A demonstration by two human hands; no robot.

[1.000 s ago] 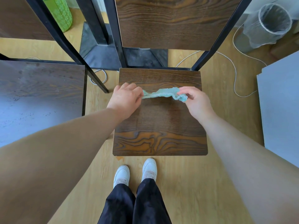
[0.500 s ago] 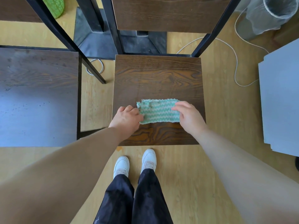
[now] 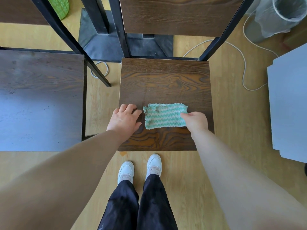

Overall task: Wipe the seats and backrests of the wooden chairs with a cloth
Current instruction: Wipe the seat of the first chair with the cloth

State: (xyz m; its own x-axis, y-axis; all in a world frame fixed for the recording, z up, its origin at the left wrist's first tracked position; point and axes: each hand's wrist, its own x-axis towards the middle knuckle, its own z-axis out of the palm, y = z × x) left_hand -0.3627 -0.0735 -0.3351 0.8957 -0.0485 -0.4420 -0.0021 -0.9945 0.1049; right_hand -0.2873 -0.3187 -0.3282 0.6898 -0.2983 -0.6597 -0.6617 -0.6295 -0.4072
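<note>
Matching wooden chairs (image 3: pixel 164 80) are standing beside a metal pedestal base (image 3: pixel 103 42), a lined waste bin (image 3: pixel 280 15) sitting on laminate floor (image 3: pixel 182 180), suggesting a canteen or break room.

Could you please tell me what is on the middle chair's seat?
A green striped cloth lies flat, right hand holding its edge; left hand rests beside it. The seat beneath is hidden.

Two wooden chairs (image 3: pixel 164 80) (image 3: pixel 41 97), one cloth (image 3: pixel 164 116), two hands (image 3: pixel 123 119) (image 3: pixel 196 122), two white shoes (image 3: pixel 125 170) (image 3: pixel 154 165), one bin (image 3: pixel 282 15).
</note>
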